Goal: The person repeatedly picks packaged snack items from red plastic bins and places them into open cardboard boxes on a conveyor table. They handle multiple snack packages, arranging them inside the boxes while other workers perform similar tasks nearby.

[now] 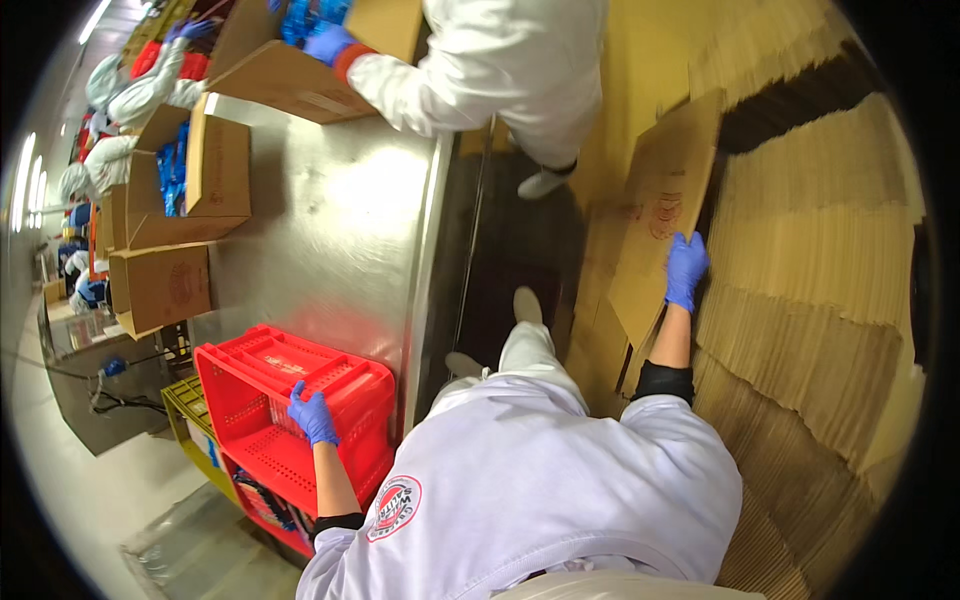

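Both my hands wear blue gloves. My left hand (312, 414) rests on the rim of a red plastic crate (270, 375) standing on its side beside the steel table (350, 230). My right hand (686, 268) reaches out and grips the edge of a flat folded cardboard box (660, 210) that leans against stacks of flattened cardboard (820, 300). My white coat fills the lower middle of the view.
Several open cardboard boxes (165, 285) stand along the table's left edge, some with blue packets inside. A person in a white coat (500, 60) works at another box at the table's far end. More people stand at the far left. A yellow crate (190, 410) sits behind the red one.
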`<state>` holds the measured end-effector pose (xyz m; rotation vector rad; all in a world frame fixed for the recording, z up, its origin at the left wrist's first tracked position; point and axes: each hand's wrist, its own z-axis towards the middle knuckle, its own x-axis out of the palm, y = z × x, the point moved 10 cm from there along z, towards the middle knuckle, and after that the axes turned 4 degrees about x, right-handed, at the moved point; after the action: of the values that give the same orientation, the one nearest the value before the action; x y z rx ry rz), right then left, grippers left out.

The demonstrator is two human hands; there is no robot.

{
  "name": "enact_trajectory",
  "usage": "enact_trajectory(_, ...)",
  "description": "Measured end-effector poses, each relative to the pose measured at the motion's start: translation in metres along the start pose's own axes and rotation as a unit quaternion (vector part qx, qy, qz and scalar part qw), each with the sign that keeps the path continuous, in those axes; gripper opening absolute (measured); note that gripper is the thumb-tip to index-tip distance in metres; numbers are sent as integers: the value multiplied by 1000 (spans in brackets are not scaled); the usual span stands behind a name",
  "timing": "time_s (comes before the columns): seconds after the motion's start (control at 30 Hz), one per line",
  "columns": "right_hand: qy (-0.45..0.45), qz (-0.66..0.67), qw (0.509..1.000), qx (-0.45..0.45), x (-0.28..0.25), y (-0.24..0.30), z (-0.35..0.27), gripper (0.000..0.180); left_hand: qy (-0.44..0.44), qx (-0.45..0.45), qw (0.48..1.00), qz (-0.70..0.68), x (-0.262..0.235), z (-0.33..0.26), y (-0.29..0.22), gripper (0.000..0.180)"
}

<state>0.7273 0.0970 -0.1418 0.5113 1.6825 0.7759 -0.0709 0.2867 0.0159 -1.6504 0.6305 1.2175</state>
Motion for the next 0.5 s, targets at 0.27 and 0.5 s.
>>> enact_trajectory(0.27, -271, 117, 921, -253, -239, 307, -73, 23, 53, 22, 917, -395, 51, -3, 4, 48)
enact_trajectory(0.5, -505, 297, 692, -422, -358, 399, -263, 35, -16, 88, 957, -276, 37, -18, -41, 45)
